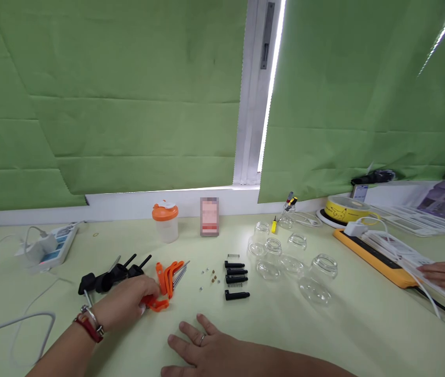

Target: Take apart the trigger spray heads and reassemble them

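- The left hand (pixel 128 297) curls over the nearest orange lever (pixel 160 305); I can't tell whether it grips.
- The right hand (pixel 210 350) is splayed over the table (pixel 277 327), nothing seen in it.
- That lever lies well in from the table's back edge; probably light, stiff, slick plastic, best pinched along its flat arm.
- Left fingertips are hidden; the table's near edge is cut off.

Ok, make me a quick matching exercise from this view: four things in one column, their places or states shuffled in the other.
1. Left hand
2. Right hand
3. Cup
4. Clear jars

A. To the right of the black rods
B. Spread open, nothing seen in it
C. Topped with an orange lid
D. At the orange pieces

Pairs: 1-D, 2-B, 3-C, 4-A
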Available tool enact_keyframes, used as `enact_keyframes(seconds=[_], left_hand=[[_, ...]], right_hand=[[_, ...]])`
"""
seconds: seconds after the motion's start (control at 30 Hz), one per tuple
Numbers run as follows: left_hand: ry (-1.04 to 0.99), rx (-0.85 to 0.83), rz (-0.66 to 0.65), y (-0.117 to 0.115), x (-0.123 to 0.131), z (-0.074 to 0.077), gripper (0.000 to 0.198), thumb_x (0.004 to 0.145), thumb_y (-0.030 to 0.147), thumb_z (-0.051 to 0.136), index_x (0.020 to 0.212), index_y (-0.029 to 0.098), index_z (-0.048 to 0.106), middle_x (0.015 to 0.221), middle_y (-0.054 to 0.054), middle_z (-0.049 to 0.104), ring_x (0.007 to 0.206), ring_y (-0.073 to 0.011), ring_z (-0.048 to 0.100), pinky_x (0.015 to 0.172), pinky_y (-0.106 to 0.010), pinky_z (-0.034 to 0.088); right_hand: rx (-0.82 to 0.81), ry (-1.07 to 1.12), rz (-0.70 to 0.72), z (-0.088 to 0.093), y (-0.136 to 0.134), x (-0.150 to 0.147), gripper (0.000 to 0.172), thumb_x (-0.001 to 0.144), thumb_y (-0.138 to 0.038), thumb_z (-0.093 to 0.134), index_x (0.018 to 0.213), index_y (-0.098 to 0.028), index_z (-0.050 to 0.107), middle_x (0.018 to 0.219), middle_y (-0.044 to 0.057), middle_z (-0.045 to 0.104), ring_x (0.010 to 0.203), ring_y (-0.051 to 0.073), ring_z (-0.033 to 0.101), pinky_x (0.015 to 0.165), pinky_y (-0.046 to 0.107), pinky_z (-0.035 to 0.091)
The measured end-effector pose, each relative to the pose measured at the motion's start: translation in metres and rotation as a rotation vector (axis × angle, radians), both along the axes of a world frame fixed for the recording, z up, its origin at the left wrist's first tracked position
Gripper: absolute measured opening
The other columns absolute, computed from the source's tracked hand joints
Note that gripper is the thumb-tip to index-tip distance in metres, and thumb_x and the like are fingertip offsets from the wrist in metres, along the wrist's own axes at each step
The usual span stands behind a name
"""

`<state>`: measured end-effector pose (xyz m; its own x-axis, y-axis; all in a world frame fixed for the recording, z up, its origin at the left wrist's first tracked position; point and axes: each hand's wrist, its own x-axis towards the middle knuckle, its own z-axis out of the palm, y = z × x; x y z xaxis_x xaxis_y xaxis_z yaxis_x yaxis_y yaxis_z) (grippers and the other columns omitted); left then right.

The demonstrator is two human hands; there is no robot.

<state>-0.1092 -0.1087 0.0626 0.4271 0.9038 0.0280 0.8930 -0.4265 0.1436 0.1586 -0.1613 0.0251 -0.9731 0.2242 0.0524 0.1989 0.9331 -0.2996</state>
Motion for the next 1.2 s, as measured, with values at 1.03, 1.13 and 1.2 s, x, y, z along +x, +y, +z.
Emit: enact_keyframes(seconds=[1.03,1.13,1.2], left_hand=[[0.129,0.297,0.376,0.033,-0.043,-0.029,0.045,0.074,0.019,0.042,0.118,0.02,0.053,0.124,-0.012,0.058,0.119,-0.027,0.045,0.101,-0.056,0.015],[0.146,0.305,0.361,0.033,-0.041,-0.029,0.046,0.074,0.015,0.039,0.118,0.02,0.053,0.125,-0.011,0.056,0.118,-0.0259,0.046,0.1,-0.056,0.018],[0.138,0.305,0.352,0.033,-0.042,-0.029,0.047,0.073,0.01,0.037,0.115,0.02,0.055,0.126,-0.011,0.056,0.118,-0.0247,0.047,0.101,-0.055,0.018]], right_hand=[[-0.011,-0.007,-0.013,0.004,-0.001,0.001,0.047,0.094,-0.033,0.031,0.14,-0.023,0.027,0.15,0.013,0.014,0.137,0.033,0.009,0.107,0.058,0.013],[-0.016,0.002,-0.012,0.006,0.0,0.002,0.046,0.095,-0.035,0.029,0.14,-0.024,0.028,0.15,0.012,0.015,0.137,0.032,0.011,0.107,0.056,0.012],[-0.019,0.016,-0.015,0.007,0.003,0.001,0.047,0.094,-0.038,0.031,0.138,-0.024,0.03,0.149,0.009,0.021,0.137,0.028,0.016,0.109,0.05,0.013]])
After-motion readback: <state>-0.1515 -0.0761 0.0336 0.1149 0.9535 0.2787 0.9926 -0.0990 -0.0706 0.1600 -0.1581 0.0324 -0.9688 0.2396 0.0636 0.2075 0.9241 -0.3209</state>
